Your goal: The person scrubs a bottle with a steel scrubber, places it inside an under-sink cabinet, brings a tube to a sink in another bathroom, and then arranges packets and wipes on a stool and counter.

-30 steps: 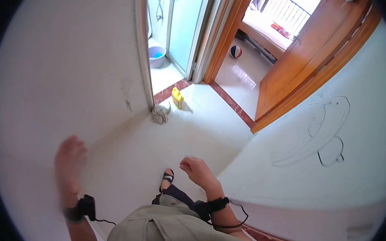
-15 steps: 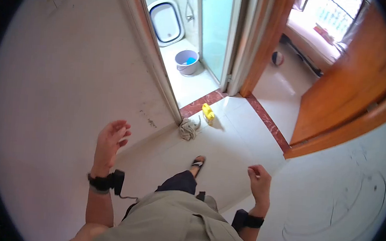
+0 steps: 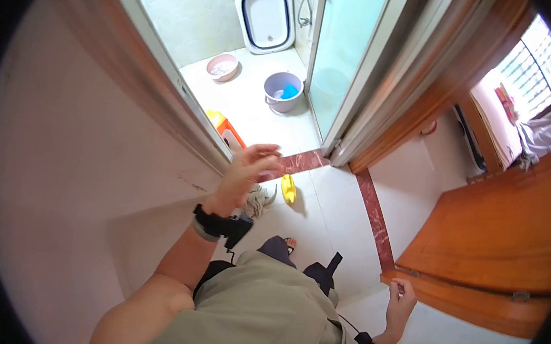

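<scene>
My left hand (image 3: 243, 177) reaches forward in the air at the bathroom doorway, fingers stretched and apart, holding nothing. It partly covers a crumpled grey cloth or mop head (image 3: 259, 202) on the floor below. Beside that cloth is a small yellow object (image 3: 288, 189), whose kind I cannot make out. My right hand (image 3: 400, 305) hangs low at the right, near the bottom of the orange wooden door (image 3: 496, 241). Its fingers are curled in, and nothing shows in them. Each wrist wears a black strap with a small device.
A dark red stone threshold (image 3: 305, 164) leads into the bathroom, where a grey bucket (image 3: 274, 101), a pink basin (image 3: 223, 68), a folding tub (image 3: 265, 17) and an orange-yellow container (image 3: 227, 132) stand. A glass panel (image 3: 343, 48) borders the entrance. Another threshold (image 3: 375, 219) opens to a room at right.
I have moved closer to the bathroom doorway, and more of its floor shows. My left hand has swung forward and right, over the cloth. My right hand stays low and curled.
</scene>
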`<state>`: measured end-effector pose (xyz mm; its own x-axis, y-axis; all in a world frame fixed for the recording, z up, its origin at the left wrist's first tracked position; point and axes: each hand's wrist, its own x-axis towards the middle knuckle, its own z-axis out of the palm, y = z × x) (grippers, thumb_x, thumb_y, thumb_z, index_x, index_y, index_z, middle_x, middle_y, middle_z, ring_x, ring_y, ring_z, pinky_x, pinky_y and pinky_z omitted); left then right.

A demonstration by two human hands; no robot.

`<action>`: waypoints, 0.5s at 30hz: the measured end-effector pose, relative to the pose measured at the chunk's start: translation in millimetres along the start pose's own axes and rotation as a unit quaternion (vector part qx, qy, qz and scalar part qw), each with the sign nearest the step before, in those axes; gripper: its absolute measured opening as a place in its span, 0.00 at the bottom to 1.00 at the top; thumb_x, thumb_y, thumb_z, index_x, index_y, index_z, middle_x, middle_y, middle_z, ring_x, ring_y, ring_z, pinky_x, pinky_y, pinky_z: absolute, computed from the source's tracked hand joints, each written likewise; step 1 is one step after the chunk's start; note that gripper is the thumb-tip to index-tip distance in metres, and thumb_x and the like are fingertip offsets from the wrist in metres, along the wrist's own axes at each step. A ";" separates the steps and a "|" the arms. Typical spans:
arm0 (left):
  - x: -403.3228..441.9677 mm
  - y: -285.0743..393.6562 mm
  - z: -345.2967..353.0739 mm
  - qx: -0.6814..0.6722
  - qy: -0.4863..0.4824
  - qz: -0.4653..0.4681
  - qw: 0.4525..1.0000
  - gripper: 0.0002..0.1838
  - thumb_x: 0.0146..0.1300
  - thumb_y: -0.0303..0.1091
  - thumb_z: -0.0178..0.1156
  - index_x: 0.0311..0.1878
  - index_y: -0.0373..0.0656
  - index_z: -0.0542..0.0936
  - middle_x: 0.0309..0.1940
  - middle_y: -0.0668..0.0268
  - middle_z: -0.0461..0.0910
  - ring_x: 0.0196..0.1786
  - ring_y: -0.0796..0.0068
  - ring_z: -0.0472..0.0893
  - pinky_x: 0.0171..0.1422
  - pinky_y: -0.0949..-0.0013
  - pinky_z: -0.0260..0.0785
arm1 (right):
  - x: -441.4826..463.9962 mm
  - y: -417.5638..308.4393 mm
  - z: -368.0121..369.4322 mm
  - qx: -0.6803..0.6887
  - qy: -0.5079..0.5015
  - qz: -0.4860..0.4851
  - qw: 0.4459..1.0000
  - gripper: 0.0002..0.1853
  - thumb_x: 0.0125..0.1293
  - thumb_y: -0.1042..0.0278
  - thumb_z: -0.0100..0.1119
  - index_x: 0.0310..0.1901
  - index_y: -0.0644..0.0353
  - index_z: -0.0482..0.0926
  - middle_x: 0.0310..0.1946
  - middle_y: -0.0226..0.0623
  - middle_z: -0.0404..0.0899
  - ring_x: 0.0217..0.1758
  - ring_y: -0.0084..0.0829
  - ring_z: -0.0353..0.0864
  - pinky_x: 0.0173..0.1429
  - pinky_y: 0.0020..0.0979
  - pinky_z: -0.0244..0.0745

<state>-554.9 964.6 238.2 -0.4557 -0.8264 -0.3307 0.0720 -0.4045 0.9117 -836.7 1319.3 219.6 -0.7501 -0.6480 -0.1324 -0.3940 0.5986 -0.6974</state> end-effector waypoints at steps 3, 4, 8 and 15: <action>43.8 0.9 52.1 0.001 -0.051 -0.001 0.999 0.20 0.66 0.35 0.63 0.60 0.44 0.74 0.52 0.69 0.77 0.50 0.80 0.78 0.51 0.75 0.70 | 61.4 15.7 -9.0 0.019 -0.039 0.026 0.999 0.07 0.65 0.74 0.59 0.41 0.67 0.79 0.32 0.39 0.81 0.35 0.30 0.78 0.42 0.31 0.74; 54.6 4.6 65.8 0.015 -0.043 -0.006 0.999 0.22 0.66 0.35 0.63 0.61 0.43 0.74 0.52 0.69 0.77 0.50 0.80 0.78 0.51 0.75 0.71 | 85.3 20.3 -6.6 0.022 -0.047 0.017 0.999 0.07 0.65 0.74 0.59 0.41 0.67 0.79 0.32 0.39 0.81 0.35 0.30 0.78 0.42 0.31 0.74; 85.2 3.6 98.4 -0.006 0.065 0.023 0.998 0.24 0.65 0.35 0.64 0.64 0.45 0.71 0.57 0.66 0.74 0.52 0.79 0.78 0.50 0.72 0.71 | 188.6 16.9 -16.8 0.037 -0.161 -0.013 0.986 0.06 0.65 0.73 0.59 0.40 0.67 0.79 0.31 0.38 0.80 0.34 0.28 0.78 0.40 0.30 0.73; 73.2 17.0 94.7 -0.054 0.354 0.100 0.928 0.25 0.64 0.32 0.64 0.64 0.46 0.71 0.56 0.66 0.73 0.49 0.80 0.78 0.48 0.73 0.69 | 358.1 -7.9 -25.6 0.018 -0.239 -0.187 0.953 0.06 0.65 0.72 0.59 0.40 0.65 0.79 0.32 0.43 0.81 0.34 0.34 0.81 0.39 0.31 0.75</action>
<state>-671.0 934.3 252.6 0.2720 -0.9239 -0.2690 0.1984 -0.2196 0.9552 -1115.7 1094.6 195.8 -0.2295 -0.9584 -0.1696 -0.5617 0.2727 -0.7811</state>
